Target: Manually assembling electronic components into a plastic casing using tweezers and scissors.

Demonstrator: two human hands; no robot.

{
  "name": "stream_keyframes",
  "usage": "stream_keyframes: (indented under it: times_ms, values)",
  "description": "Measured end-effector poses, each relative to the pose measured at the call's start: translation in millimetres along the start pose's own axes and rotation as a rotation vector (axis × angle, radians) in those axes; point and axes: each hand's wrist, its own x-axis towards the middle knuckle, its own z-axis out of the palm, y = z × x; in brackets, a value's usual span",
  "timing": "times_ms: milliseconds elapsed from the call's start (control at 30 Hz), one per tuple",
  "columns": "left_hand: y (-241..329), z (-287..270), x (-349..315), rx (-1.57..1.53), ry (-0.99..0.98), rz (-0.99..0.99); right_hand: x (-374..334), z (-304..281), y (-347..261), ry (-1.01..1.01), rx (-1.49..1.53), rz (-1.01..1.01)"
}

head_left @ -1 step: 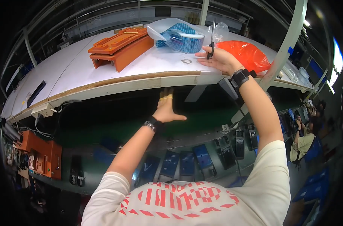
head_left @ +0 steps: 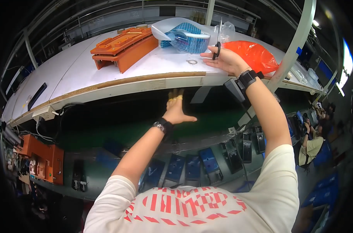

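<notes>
At the shelf's front edge, my right hand [head_left: 227, 62] has its fingers loosely stretched. What looks like a pair of scissors [head_left: 218, 50], with black handles and a thin metal blade pointing up, sits at those fingers, apparently hooked on them. Below the shelf, my left hand [head_left: 175, 110] hovers above a dark green surface [head_left: 106, 134]; it is empty, thumb out to the right, fingertips blurred, with yellow bands on some fingers. Behind my right hand lie a red plastic bag [head_left: 254, 58] and a clear bag with blue-gridded contents [head_left: 188, 39]. A small ring [head_left: 191, 62] lies left of my right fingers.
An orange fixture [head_left: 124, 46] stands on the white shelf [head_left: 73, 73]. Several dark and blue devices [head_left: 209, 160] lie in a row near my body. A white post [head_left: 291, 58] rises at right, a power strip [head_left: 44, 112] hangs at left. Another person [head_left: 311, 143] works far right.
My left hand has shifted slightly to the right, still spread. My right hand and the scissors stay practically in place.
</notes>
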Motion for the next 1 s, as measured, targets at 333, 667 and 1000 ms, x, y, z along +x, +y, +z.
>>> stream_keyframes:
  times_ms: [333, 667, 1000]
  values:
    - [90.9, -91.2, -11.4, -1.022, -0.383, 0.094, -17.0, -15.3, 8.3, 0.012, -0.025, -0.041]
    - [-1.0, 17.6, 33.7, -0.23, -0.019, -0.052, -7.8, -7.2, 14.3, -0.032, 0.298, -0.046]
    - [114.4, -194.4, -10.8, 0.005, -0.347, 0.442, -31.1, -39.8, 2.1, -0.072, -0.152, -0.112]
